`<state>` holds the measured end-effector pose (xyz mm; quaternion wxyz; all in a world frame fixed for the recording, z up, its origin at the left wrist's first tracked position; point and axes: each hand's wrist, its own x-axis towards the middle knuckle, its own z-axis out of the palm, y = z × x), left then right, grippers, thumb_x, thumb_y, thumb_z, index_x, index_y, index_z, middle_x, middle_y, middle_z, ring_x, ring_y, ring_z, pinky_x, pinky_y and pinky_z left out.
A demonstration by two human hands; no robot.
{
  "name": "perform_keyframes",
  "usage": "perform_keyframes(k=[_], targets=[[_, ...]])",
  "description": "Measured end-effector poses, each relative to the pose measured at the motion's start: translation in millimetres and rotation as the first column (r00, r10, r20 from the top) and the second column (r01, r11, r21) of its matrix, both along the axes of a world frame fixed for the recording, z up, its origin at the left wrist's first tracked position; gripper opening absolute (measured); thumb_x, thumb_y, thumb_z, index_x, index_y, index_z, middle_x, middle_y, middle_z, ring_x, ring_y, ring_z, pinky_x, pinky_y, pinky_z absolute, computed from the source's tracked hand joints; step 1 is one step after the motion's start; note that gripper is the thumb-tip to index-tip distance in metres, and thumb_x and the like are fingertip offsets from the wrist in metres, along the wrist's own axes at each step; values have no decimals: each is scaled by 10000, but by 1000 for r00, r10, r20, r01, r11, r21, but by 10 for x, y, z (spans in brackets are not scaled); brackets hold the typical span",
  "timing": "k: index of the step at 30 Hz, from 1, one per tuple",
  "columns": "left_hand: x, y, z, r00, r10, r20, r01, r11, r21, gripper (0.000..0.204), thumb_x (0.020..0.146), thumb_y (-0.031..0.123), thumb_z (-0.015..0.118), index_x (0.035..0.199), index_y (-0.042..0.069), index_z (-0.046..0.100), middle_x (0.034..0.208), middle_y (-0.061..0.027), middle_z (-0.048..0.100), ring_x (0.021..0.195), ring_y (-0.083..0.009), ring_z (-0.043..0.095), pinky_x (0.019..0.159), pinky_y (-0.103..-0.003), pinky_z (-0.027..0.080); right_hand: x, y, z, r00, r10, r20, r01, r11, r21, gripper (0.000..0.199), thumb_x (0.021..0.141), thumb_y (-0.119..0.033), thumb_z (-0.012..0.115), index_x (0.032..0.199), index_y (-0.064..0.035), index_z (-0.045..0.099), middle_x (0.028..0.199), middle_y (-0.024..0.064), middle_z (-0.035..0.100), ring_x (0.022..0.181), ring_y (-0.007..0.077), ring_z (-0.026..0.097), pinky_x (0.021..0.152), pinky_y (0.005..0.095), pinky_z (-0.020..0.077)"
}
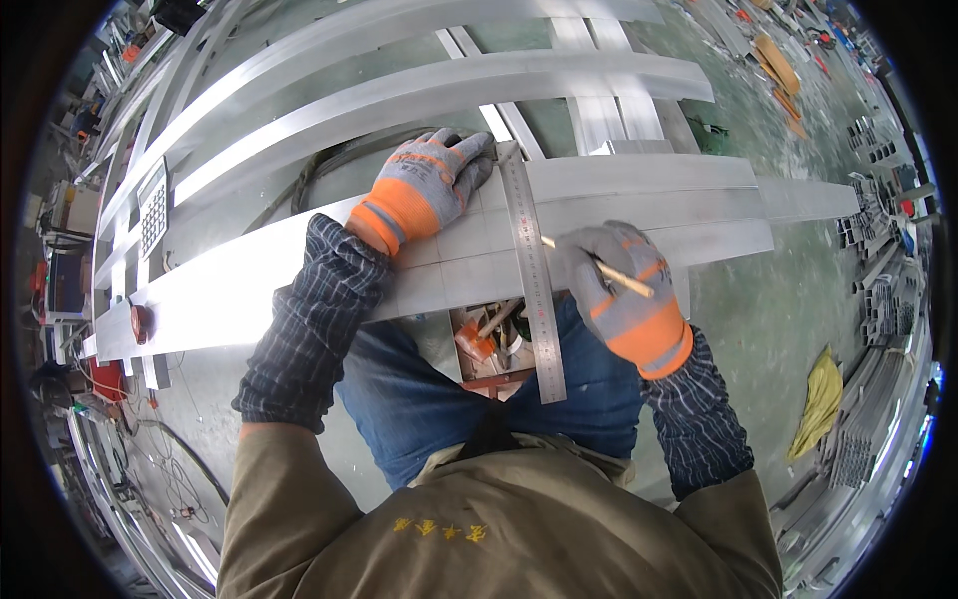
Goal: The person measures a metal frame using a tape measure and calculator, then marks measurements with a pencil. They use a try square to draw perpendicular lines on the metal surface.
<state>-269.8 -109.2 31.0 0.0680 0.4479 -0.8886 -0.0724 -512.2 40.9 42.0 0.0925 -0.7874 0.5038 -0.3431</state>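
A steel square (534,290) lies across a silver metal profile (429,270), its ruled blade reaching past the near edge above my lap. My left hand (424,190), in a grey and orange glove, presses down at the far edge with its fingers against the square's far end. Thin lines run over the metal beside the blade. To the right of the blade, my right hand (624,285), gloved alike, grips a pale pencil (624,277). The pencil's point is close to the blade's right edge. My left fingertips are partly hidden over the far edge.
More long silver profiles (449,85) lie beyond. A calculator (153,215) rests on the frame at left, near a small red round object (140,321). Below the work, a box holds an orange item (475,341). Stacked profiles (868,399) and a yellow cloth (818,404) lie right.
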Motion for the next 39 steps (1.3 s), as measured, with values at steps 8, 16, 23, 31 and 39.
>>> perform_keyframes(k=[8,16,23,31,39], targets=[[47,-28,-138,996,-32,-79,25,995,-94,484,1004,272,580,1471,148,565,1060,-227,678,999,-410,652,943,-475,520,-165,600,250,985,126,-118,-131,991,-36,136,773,-39,731,905,-25,700,974,95,716,737,253,694,730,412,566],[-53,-21,34,1000,-16,-24,16,1000,-4,463,1035,345,540,1433,116,596,1187,-210,673,1094,-401,650,994,-464,510,-318,1007,243,881,-270,388,150,939,310,162,936,21,607,1058,-26,704,818,106,715,725,259,674,906,407,523],[-389,-56,-60,1000,-5,-8,5,1000,-8,514,1045,433,521,1438,109,595,1215,-211,668,1130,-394,650,1016,-458,507,-388,1051,179,860,-268,434,145,944,296,185,943,23,608,1086,-45,704,827,103,717,743,235,663,874,406,526],[-433,-43,-65,996,-33,-85,31,999,-26,460,1027,352,583,1426,122,602,1162,-215,676,1060,-410,648,966,-470,516,-448,939,166,835,-269,480,157,953,261,217,930,52,600,1099,-44,696,847,100,714,760,223,672,907,421,526],[-441,-48,-94,993,-64,-99,55,994,-90,449,1019,285,591,1442,136,588,1141,-215,674,1029,-404,651,923,-473,531,-491,719,95,858,-248,450,173,964,201,265,923,80,590,1149,-33,668,884,111,723,820,237,700,960,419,539]])
